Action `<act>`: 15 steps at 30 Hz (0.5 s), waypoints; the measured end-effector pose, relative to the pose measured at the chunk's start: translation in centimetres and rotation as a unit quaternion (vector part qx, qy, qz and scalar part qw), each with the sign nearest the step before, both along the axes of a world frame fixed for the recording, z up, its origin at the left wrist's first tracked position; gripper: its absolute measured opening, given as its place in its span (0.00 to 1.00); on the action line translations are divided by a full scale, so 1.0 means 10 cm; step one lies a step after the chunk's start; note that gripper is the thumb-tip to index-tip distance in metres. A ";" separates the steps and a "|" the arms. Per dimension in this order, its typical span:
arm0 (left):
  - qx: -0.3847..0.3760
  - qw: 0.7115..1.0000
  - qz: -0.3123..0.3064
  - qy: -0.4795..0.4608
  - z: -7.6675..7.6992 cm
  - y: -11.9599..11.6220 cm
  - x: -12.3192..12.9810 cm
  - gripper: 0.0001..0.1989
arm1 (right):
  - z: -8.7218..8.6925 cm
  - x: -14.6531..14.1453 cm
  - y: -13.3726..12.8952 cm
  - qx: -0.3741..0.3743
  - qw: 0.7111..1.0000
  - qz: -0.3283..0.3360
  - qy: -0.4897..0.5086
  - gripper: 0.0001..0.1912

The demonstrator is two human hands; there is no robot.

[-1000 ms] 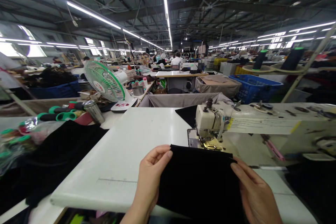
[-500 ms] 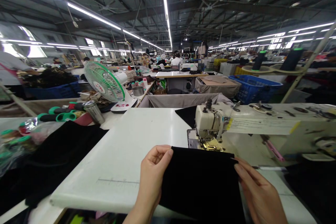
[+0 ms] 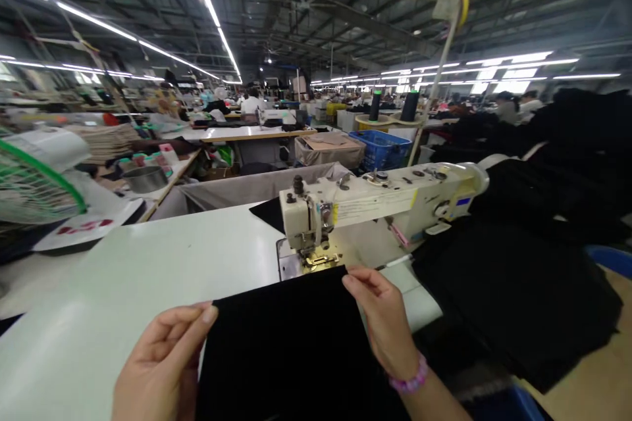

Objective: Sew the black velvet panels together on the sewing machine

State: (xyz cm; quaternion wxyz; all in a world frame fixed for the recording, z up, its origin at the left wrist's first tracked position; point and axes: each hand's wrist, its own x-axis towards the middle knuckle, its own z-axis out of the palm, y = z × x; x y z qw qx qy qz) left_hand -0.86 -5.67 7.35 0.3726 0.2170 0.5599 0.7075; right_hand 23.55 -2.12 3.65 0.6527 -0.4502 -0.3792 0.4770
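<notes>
Left hand point(image 3: 160, 362) pinches the left top corner of a black cloth point(image 3: 291, 348), fingers closed on it, thumb on top. Right hand point(image 3: 388, 319) pinches the right top corner, fingers closed too; beaded bracelet point(image 3: 409, 375) on that wrist. Cloth spans between the hands, top edge pulled fairly straight, right end higher in view, rest hanging toward the wearer. It's in front of the sewing machine point(image 3: 345, 200), top edge just below the brass-colored plate point(image 3: 320, 262) in view; contact with the machine can't be told.

White table point(image 3: 162, 270) around and left of the machine. Another black piece point(image 3: 269, 214) lies behind the machine head. Dark cloth pile point(image 3: 513, 283) to the right. Green-rimmed fan point(image 3: 44, 177) at left, metal cup point(image 3: 145, 179) past it. Blue basket point(image 3: 382, 150) and two dark thread cones point(image 3: 392, 105) farther back.
</notes>
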 end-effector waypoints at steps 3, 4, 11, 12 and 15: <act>0.008 1.000 -0.007 0.015 -0.11 0.00 -0.08 0.17 | 0.01 -0.01 0.00 0.008 1.000 -0.001 0.008 0.13; 0.011 1.000 -0.013 0.022 -0.14 0.00 -0.10 0.15 | 0.01 -0.01 0.00 0.008 1.000 -0.001 0.011 0.13; 0.010 0.999 -0.013 0.040 -0.24 -0.02 -0.10 0.14 | 0.03 -0.03 0.02 0.001 1.000 -0.005 -0.001 0.13; 0.015 0.998 -0.012 0.052 -0.24 -0.03 -0.10 0.14 | 0.03 -0.03 0.03 0.002 1.000 -0.004 -0.001 0.13; 0.030 0.992 -0.006 0.119 -0.14 -0.04 -0.18 0.15 | 0.04 -0.02 0.00 0.026 0.999 0.020 -0.015 0.11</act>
